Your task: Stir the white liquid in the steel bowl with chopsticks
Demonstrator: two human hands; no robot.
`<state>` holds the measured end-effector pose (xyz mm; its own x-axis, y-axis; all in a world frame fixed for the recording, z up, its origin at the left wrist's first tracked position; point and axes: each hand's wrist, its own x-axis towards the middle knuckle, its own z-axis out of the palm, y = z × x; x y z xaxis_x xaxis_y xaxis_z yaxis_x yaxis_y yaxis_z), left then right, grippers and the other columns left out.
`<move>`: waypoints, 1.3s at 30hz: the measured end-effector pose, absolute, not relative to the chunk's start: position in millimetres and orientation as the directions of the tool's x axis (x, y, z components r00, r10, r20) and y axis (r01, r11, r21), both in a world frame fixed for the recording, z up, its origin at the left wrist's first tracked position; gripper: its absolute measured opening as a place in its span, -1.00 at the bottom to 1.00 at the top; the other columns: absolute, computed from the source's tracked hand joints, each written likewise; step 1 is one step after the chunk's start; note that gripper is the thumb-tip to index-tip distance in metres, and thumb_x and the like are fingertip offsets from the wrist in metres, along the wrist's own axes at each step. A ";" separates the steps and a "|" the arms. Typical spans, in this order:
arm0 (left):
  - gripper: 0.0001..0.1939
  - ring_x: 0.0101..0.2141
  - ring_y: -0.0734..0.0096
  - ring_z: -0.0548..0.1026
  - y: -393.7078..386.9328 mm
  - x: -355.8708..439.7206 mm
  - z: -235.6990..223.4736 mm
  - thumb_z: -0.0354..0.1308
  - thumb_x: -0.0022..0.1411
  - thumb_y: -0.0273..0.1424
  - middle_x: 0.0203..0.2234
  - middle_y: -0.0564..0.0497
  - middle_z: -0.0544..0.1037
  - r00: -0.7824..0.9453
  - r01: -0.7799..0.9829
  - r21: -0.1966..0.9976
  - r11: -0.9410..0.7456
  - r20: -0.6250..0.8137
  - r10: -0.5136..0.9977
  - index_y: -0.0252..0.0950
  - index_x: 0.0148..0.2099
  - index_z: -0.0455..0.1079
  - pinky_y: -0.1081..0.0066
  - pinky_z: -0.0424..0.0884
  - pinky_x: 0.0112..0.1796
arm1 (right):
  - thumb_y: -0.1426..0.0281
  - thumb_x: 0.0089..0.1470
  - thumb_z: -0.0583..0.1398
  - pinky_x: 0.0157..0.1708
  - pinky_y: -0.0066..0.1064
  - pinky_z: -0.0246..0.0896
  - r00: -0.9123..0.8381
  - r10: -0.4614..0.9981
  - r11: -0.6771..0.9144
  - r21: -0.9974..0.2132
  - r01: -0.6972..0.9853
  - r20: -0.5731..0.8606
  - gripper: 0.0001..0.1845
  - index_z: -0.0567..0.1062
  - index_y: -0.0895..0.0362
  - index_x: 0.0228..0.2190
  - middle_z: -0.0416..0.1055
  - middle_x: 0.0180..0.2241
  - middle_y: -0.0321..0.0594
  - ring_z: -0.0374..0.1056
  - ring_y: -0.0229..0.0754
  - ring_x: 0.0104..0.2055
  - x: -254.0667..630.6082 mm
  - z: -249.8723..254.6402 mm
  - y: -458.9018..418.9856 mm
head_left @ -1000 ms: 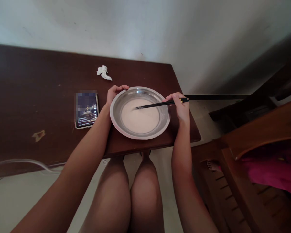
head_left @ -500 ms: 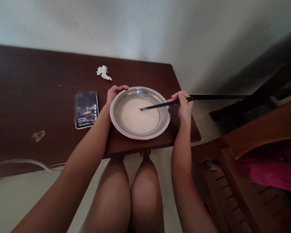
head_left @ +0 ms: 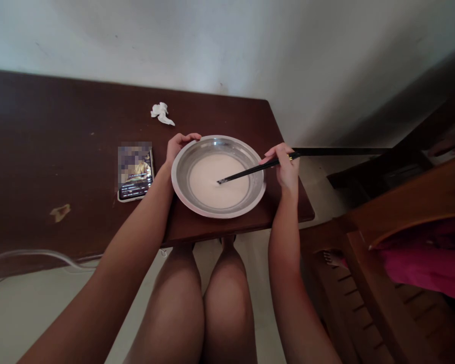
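Note:
A wide metal bowl (head_left: 179, 184) sits near the front edge of the dark wooden table, holding a creamy off-white liquid (head_left: 214, 194). My left hand (head_left: 178, 145) grips the bowl's left rim, fingertips over the edge and the rest partly hidden behind it. Black chopsticks (head_left: 246, 172) are pinched together in my right hand (head_left: 287, 164), just right of the bowl. Their tips dip into the liquid near its middle, and the shafts slant up across the right rim.
Left of the bowl lies a phone (head_left: 136, 177) with its screen lit. A crumpled white tissue (head_left: 162, 113) is farther back on the table (head_left: 79, 116). A white cable (head_left: 49, 254) runs along the front left edge. At right stands a wooden chair (head_left: 349, 222) with pink cloth (head_left: 424, 263) and someone's foot (head_left: 331, 259).
The chopstick tips have moved slightly toward me through the liquid, and the chopsticks slant more steeply. My left hand and the bowl stay in place. The phone's picture differs.

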<state>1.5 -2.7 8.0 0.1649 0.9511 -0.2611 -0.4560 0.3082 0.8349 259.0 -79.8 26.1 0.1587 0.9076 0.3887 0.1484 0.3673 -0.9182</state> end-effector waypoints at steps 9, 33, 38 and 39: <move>-0.77 -0.47 0.35 0.51 -1.7 1.5 6.3 -0.07 0.10 -0.40 -0.59 0.01 0.50 0.166 -0.477 0.817 0.322 -0.277 0.947 -0.30 -0.45 0.39 0.41 0.43 -0.38 | 0.12 0.10 0.07 -0.53 -0.49 0.22 0.232 0.889 0.368 -0.918 0.149 0.394 -0.62 0.44 0.09 -0.56 0.39 -0.66 -0.40 0.41 -0.35 -0.56 259.4 25.2 -78.3; -0.71 -0.21 0.19 0.52 -16.5 -4.9 15.6 -0.05 0.07 -0.33 -0.33 -0.09 0.59 0.142 -0.523 0.812 0.258 -0.215 0.966 -0.30 -0.23 0.41 0.23 0.41 -0.15 | 0.19 0.12 0.07 -0.48 -0.44 0.25 0.202 0.899 0.379 -0.921 0.089 0.389 -0.63 0.42 0.08 -0.62 0.32 -0.69 -0.43 0.35 -0.35 -0.63 258.0 26.8 -80.2; -0.75 -0.19 0.27 0.50 -30.9 -16.5 43.9 -0.04 0.10 -0.44 -0.30 -0.13 0.57 -0.074 -0.349 0.932 0.102 -0.136 0.988 -0.39 -0.25 0.43 0.29 0.32 -0.05 | 0.15 0.10 0.08 -0.42 -0.44 0.28 0.140 0.912 0.360 -0.915 0.182 0.386 -0.63 0.44 0.09 -0.58 0.40 -0.64 -0.38 0.40 -0.33 -0.53 255.8 27.3 -81.4; -0.76 -0.19 0.31 0.49 -37.4 -22.0 50.1 0.00 0.07 -0.49 -0.31 -0.11 0.57 -0.170 -0.258 0.966 0.008 -0.053 0.984 -0.41 -0.25 0.44 0.32 0.28 -0.02 | 0.15 0.11 0.07 -0.41 -0.43 0.29 0.176 0.901 0.366 -0.913 0.183 0.396 -0.62 0.44 0.09 -0.59 0.41 -0.63 -0.37 0.41 -0.33 -0.52 256.1 27.6 -81.2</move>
